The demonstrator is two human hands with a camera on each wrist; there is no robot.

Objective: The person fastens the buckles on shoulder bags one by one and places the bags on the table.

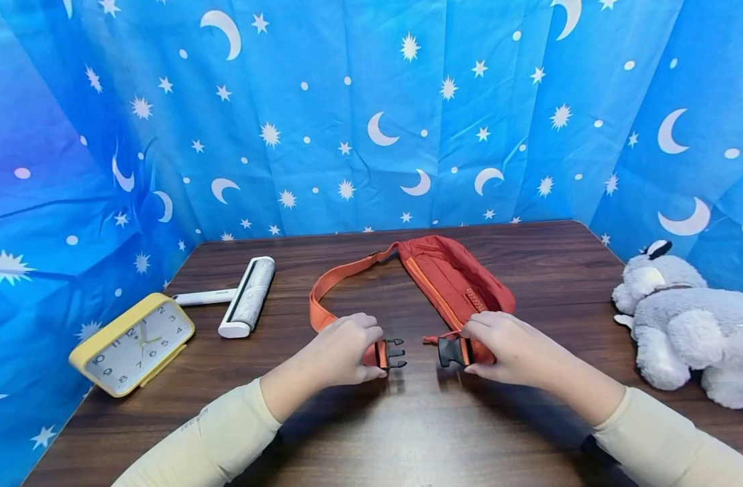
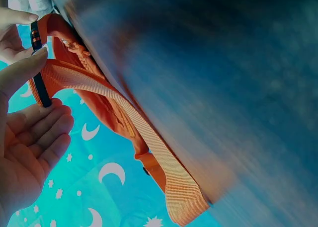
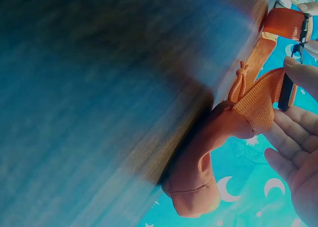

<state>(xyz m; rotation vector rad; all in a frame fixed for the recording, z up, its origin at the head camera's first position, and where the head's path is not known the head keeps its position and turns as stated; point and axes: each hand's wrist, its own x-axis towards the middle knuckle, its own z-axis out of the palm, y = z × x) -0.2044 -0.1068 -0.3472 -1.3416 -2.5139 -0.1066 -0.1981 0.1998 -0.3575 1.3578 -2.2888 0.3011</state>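
A red-orange waist bag (image 1: 453, 277) lies on the table, its orange strap (image 1: 341, 274) looping out to the left. My left hand (image 1: 349, 345) pinches the black pronged buckle half (image 1: 395, 354) between thumb and fingers. The socket half of the buckle (image 1: 451, 352) is pinched by my right hand (image 1: 505, 345). Both halves face each other with a short gap between them, close over the tabletop. In the left wrist view the strap webbing (image 2: 144, 120) trails down from the buckle. The right wrist view shows the bag's end (image 3: 196, 187) hanging close to the webbing.
On the left stand a yellow alarm clock (image 1: 134, 345) and a white lint roller (image 1: 249, 297). A grey plush animal (image 1: 687, 318) sits at the right edge of the brown wooden table (image 1: 383, 433). Blue cloth (image 1: 322, 155) with moons and stars hangs behind and at the sides.
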